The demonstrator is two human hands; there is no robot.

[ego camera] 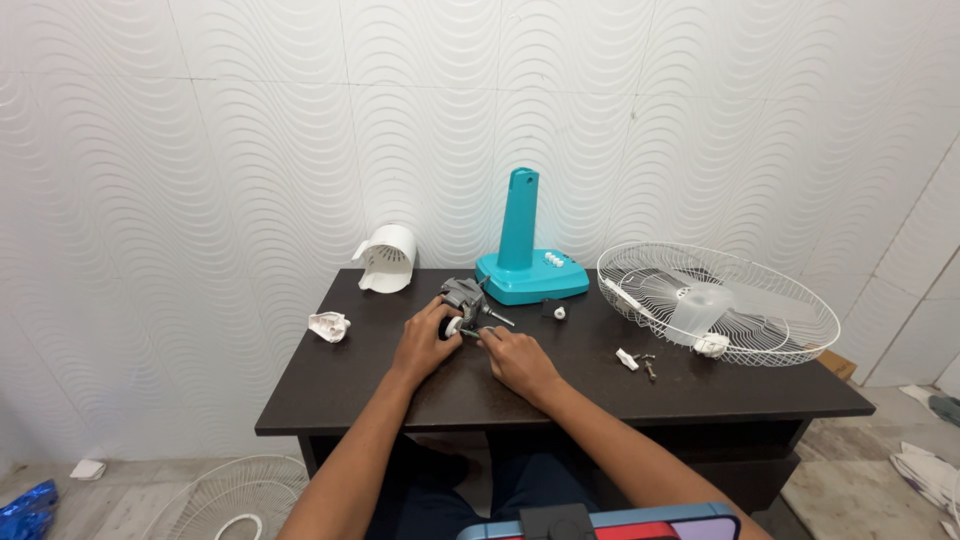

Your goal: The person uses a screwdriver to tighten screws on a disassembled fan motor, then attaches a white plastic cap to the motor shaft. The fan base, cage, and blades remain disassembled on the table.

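A dark brown tabletop (330, 385) stands against a wall of white tiles with a wavy relief pattern. Near the middle of the tabletop, a little toward the back edge, lies a small grey fan motor (465, 298) with a metal shaft pointing toward the right. The left hand (425, 340) is wrapped around the motor's near left side, fingers curled on it. The right hand (515, 358) rests just beside the motor on its right, fingers bent toward the shaft end; whether it pinches a small part there cannot be told.

Behind the motor, at the back edge, stands a teal fan base (528, 270) with an upright column and a row of white buttons. To its left, near the back left corner, a white motor cover (388, 258) lies on its side. A crumpled white rag (329, 325) lies toward the left edge. A small black and white knob (553, 310) sits just in front of the teal base. On the right end of the tabletop, a white wire fan guard (780, 330) lies flat, holding the translucent blade (700, 305), and it overhangs the right edge. A few loose screws and a white clip (637, 362) lie between the guard and the right hand.

On the grey floor under the left edge lies a second wire guard (235, 495). Papers lie on the floor at the far right.
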